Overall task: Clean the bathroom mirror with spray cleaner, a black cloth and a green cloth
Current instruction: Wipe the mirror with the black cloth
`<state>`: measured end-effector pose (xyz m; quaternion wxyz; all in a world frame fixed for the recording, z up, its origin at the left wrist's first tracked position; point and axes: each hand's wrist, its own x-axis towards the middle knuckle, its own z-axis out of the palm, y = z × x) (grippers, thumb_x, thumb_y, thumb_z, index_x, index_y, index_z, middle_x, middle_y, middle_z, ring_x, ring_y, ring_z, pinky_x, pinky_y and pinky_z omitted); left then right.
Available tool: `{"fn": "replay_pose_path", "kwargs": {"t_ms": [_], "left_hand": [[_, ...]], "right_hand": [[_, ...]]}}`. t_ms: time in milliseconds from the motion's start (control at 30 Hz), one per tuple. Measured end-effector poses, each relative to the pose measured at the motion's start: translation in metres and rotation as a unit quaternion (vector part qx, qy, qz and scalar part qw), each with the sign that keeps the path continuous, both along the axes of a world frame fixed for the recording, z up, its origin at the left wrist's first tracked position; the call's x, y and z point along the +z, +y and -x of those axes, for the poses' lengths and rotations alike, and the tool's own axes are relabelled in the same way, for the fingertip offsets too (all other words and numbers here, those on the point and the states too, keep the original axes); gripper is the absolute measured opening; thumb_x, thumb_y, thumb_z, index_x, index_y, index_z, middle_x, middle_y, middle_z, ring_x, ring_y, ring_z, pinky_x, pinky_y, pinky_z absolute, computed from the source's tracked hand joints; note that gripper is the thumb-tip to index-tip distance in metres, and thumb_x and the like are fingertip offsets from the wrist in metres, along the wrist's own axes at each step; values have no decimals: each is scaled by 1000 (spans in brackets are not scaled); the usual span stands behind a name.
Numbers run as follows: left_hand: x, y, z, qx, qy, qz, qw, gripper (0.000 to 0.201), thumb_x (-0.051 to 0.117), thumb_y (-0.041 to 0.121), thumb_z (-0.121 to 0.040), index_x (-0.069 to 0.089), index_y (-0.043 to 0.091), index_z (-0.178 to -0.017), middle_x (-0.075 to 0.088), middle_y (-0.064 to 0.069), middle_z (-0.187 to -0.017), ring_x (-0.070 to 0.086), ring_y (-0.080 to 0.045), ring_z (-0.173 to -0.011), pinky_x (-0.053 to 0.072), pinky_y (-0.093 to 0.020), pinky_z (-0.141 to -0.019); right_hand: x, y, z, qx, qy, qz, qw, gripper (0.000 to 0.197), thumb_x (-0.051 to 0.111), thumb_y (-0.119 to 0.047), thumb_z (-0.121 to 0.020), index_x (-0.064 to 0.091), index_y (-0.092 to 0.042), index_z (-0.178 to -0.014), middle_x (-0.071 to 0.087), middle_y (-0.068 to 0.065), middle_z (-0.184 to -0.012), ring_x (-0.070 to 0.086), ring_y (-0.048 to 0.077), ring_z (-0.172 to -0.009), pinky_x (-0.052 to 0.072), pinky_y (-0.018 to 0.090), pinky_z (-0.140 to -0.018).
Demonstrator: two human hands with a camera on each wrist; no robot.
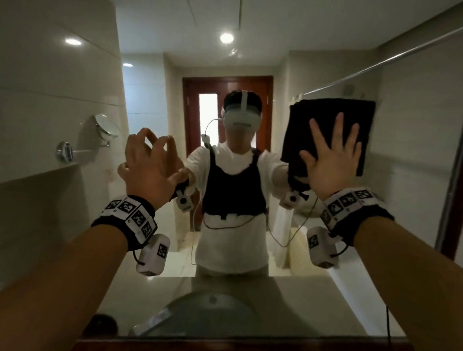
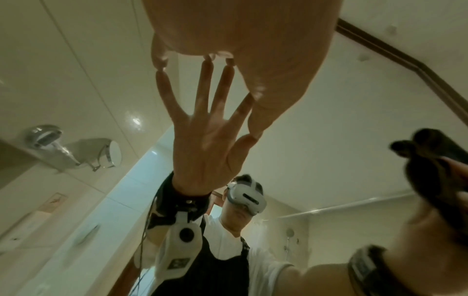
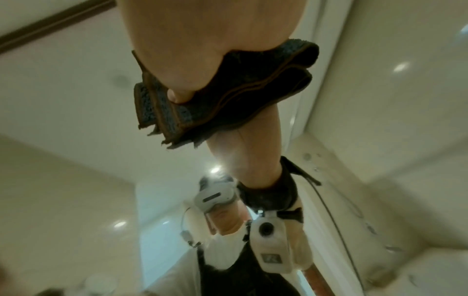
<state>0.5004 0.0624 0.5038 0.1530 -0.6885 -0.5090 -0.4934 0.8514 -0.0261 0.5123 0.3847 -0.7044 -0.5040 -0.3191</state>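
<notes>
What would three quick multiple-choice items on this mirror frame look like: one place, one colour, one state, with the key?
1. Where is the cloth?
A. pressed flat on the mirror
B. lying in the sink
C. hung on a rail

2. What colour is the cloth in use?
A. green
B. white
C. black

3. How is the left hand?
A. gripping a spray bottle
B. fingertips on the glass, holding nothing
C. wiping with a second cloth

Key: 1 A, the right hand spreads over the cloth against the glass. 2 C, it reads black in the head view. 3 B, the left wrist view shows fingertips meeting their reflection, with nothing held.
</notes>
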Motion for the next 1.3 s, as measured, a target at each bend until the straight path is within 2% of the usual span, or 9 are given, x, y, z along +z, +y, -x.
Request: {"fn": "replay_pose_path", "kwargs": {"t_ms": [67, 267, 400, 567, 700, 867, 1100, 1167, 1300], "left_hand": [[0, 0, -4, 2, -10, 8, 1000, 82, 85, 42, -71, 40, 35, -140, 14, -1, -158, 10, -27, -148, 30, -66, -107], [0, 0, -3, 1, -15, 19, 1000, 82, 85, 40, -73, 39, 37, -140, 12, 0, -159, 12, -29, -149, 30, -66, -107], [1, -2, -6, 25, -5, 25, 999, 83, 85, 37, -74, 37, 36, -142, 11, -1, -160, 12, -29, -149, 31, -67, -105], [3, -8, -9, 62, 11, 45, 997, 78, 80, 39, -78, 35, 36, -142, 13, -1, -161, 10, -32, -150, 27, -70, -104], [-4, -17, -10, 70, 29, 55, 996, 79, 79, 47, -79, 35, 35, -143, 14, -3, -161, 14, -34, -147, 31, -69, -103], [-26, -32, -13, 27, 60, 77, 995, 72, 81, 36, -78, 44, 29, -139, 19, -5, -158, 16, -35, -146, 30, -69, -106], [-46, -59, -17, -43, 79, 100, 991, 55, 75, 39, -83, 53, 30, -132, 29, -2, -158, 18, -29, -147, 30, -63, -109], [-50, -66, -15, -81, 73, 112, 988, 48, 75, 39, -83, 57, 31, -127, 32, -3, -156, 21, -29, -146, 29, -60, -112], [-56, -82, -9, -133, 55, 181, 973, 52, 70, 44, -86, 57, 26, -132, 43, -5, -147, 33, -29, -140, 29, -50, -114]], "right_hand": [[-5, -10, -29, -24, 54, 1, 998, 65, 37, -52, -99, 1, -47, -154, -16, 2, -165, -12, 38, -150, 4, 57, -121], [-32, -34, -92, -44, 156, -26, 986, 67, 44, -49, -100, 8, -42, -156, -7, 7, -166, -1, 42, -149, 15, 60, -118], [-49, -38, -100, -46, 166, -65, 983, 65, 50, -45, -98, 19, -39, -155, 5, 8, -165, 8, 42, -148, 19, 58, -117], [-58, -34, -81, -62, 165, -87, 981, 55, 54, -39, -95, 36, -34, -147, 25, 13, -156, 28, 43, -136, 37, 60, -103], [-64, -36, -60, -40, 130, -106, 985, 42, 58, -25, -91, 52, -24, -133, 36, 16, -146, 36, 43, -126, 41, 57, -98], [-72, -31, -39, 14, 76, -147, 986, 26, 57, -16, -90, 64, -16, -115, 47, 14, -134, 44, 39, -114, 47, 46, -91], [-80, -23, -11, 80, 25, -171, 982, 23, 52, -12, -86, 67, -8, -103, 58, 16, -114, 53, 37, -92, 49, 42, -77], [-81, -22, 8, 129, 36, -143, 981, 19, 57, -8, -86, 67, -8, -101, 58, 15, -112, 53, 37, -94, 47, 37, -76], [-82, -26, 62, 208, 68, -62, 974, 15, 62, -13, -89, 68, -14, -102, 59, 8, -113, 52, 30, -103, 46, 32, -84]]}}
